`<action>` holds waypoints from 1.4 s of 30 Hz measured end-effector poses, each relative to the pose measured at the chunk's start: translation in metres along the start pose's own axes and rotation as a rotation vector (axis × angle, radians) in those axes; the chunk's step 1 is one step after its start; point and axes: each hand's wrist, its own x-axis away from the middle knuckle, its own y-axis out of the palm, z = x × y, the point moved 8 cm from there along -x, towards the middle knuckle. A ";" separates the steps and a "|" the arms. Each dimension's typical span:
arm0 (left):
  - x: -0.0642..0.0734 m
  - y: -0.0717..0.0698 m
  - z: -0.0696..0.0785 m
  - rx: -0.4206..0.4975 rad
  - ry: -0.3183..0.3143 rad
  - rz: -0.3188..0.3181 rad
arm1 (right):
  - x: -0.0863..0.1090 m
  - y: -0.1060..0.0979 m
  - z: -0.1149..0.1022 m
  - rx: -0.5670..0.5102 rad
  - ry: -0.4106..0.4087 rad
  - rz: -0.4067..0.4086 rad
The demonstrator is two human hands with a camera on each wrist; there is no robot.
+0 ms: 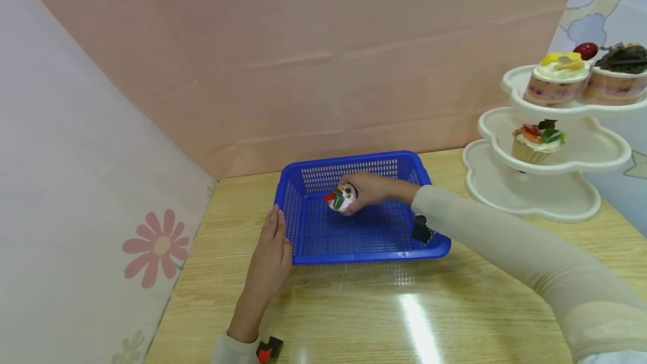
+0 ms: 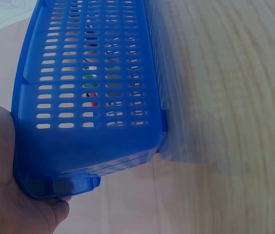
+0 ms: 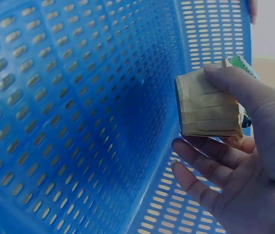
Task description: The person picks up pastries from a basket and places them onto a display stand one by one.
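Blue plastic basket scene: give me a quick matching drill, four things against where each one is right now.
Things:
1. pink-frosted cupcake in a paper case
2. blue perforated plastic basket
3. left hand
4. yellow-topped layered dessert cup

Places:
A. top tier of the white cloud-shaped stand
B. flat against the basket's left outer wall
C. on the wooden table
D. held by the right hand over the basket

Pairs: 1-D, 2-C, 3-B, 4-A
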 end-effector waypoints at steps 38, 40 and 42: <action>0.004 0.001 -0.001 0.002 -0.012 -0.010 | 0.033 -0.062 -0.045 -0.104 -0.016 0.145; 0.004 0.002 -0.002 -0.002 -0.012 -0.014 | 0.036 -0.063 -0.046 -0.109 -0.024 0.157; 0.004 0.003 -0.002 -0.005 -0.013 -0.013 | 0.040 -0.066 -0.049 -0.111 -0.027 0.175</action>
